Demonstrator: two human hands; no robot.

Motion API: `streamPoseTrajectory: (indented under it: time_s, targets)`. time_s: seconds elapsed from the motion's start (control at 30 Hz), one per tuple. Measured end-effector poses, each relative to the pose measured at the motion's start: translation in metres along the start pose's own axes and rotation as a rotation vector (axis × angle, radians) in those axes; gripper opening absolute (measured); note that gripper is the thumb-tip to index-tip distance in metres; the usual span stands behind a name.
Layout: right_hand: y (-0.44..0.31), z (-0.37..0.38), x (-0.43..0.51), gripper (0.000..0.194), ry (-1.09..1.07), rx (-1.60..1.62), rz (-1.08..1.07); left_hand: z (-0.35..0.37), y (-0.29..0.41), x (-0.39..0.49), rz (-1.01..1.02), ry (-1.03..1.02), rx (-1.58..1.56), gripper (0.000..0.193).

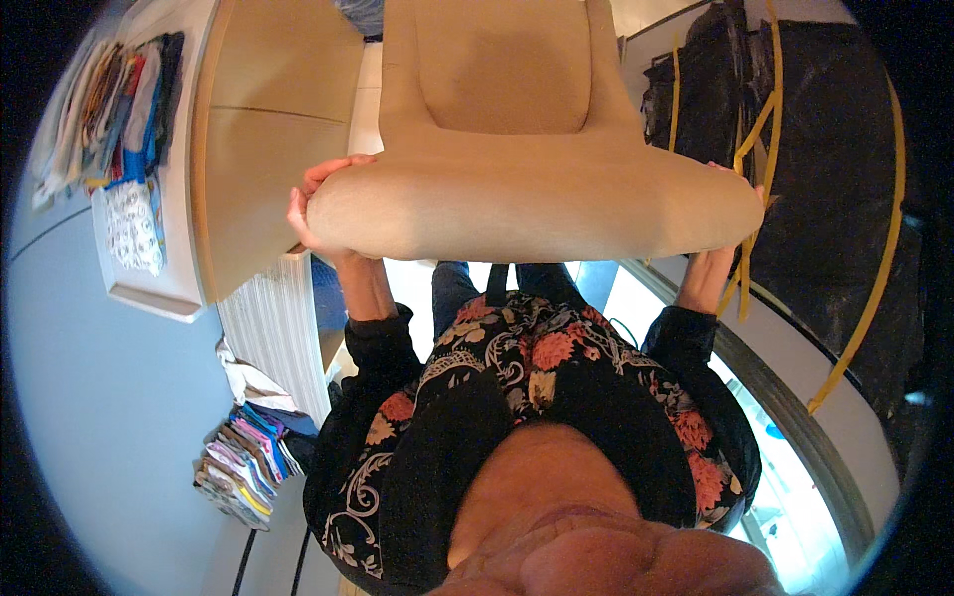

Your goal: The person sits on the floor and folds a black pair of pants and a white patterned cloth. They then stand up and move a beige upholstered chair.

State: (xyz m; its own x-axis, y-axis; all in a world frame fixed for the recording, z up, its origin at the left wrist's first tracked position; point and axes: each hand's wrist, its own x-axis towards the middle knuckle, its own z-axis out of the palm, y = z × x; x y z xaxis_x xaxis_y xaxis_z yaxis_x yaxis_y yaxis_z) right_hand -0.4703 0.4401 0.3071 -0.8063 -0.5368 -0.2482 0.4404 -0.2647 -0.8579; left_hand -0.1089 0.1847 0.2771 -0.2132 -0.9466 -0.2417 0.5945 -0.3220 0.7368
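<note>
A tan, fabric-covered cushion or seat piece (522, 201) is held up in front of my body, with a rounded, wide near edge and a narrower part with a recessed panel running away from me. My left hand (320, 197) wraps around the left end of the wide edge, its fingers partly visible. The right end is gripped by my right hand (734, 179), mostly hidden behind the piece with only fingertips and wrist showing. A darker patch shows on the recessed panel.
A tan-topped cabinet or table (279, 141) stands close on the left. Folded fabrics (127, 112) lie beyond it, and another fabric stack (246, 462) is at lower left. Black sheeting with yellow straps (827, 179) hangs or stands at right.
</note>
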Motion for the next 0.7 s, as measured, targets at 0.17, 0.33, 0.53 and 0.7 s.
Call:
streamPoseTrajectory:
  time_s: [0.17,0.33,0.53,0.7]
  targets:
    - [0.008,0.008,-0.003,0.059,0.192,0.04,0.063,-0.005,0.004,-0.008,0.021,0.043,-0.001,0.051]
    - [0.013,0.004,-0.003,0.06,0.146,0.026,0.085,-0.009,-0.003,-0.015,0.059,0.112,0.06,0.05]
    - [0.019,0.013,-0.011,0.061,0.103,0.027,0.131,-0.031,0.015,-0.031,0.055,0.123,0.04,0.049]
    - [0.027,0.024,-0.015,0.058,0.003,-0.018,0.135,-0.055,0.019,-0.051,0.111,0.093,-0.084,0.05]
